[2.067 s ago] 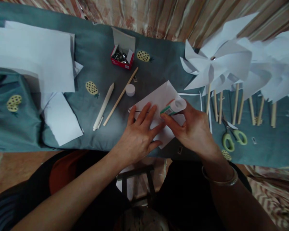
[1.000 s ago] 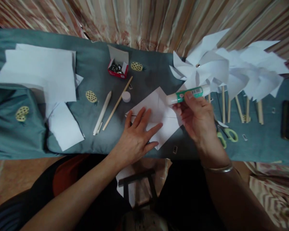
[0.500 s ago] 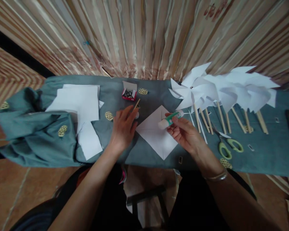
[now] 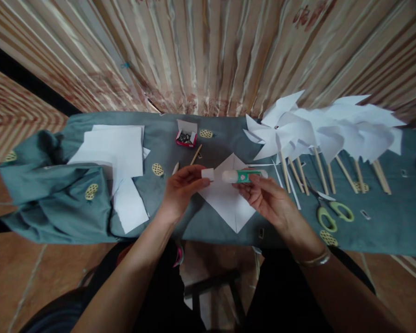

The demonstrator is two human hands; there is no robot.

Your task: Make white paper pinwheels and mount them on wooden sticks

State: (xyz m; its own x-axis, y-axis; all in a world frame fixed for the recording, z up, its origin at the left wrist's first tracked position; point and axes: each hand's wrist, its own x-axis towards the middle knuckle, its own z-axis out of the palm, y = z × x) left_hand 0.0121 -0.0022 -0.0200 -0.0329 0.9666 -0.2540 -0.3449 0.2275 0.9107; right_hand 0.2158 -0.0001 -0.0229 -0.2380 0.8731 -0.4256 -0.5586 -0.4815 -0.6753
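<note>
At far left, a green cloth (image 4: 52,185) printed with yellow motifs lies bunched; it continues flat across the table to the right. On it rest a stack of white paper (image 4: 119,148) and, just below, a smaller white sheet (image 4: 130,208). The tip of a pale pen-like tool (image 4: 175,168) shows behind the left hand (image 4: 180,192), whose thumb and fingers are closed on a white cap (image 4: 207,174). Beyond stands an open red box (image 4: 187,126) of shiny metal pieces, with a wooden stick (image 4: 196,155) near it. At centre, a creased square sheet (image 4: 229,203) lies cornerwise on the cloth beneath both hands. Above it, the right hand (image 4: 268,196) grips a green-and-white glue stick (image 4: 243,176), held level, its white end facing the cap but apart from it. Farther right lie white paper pinwheels (image 4: 298,134) on wooden handles, then green-handled scissors (image 4: 338,211) with blades parted.
</note>
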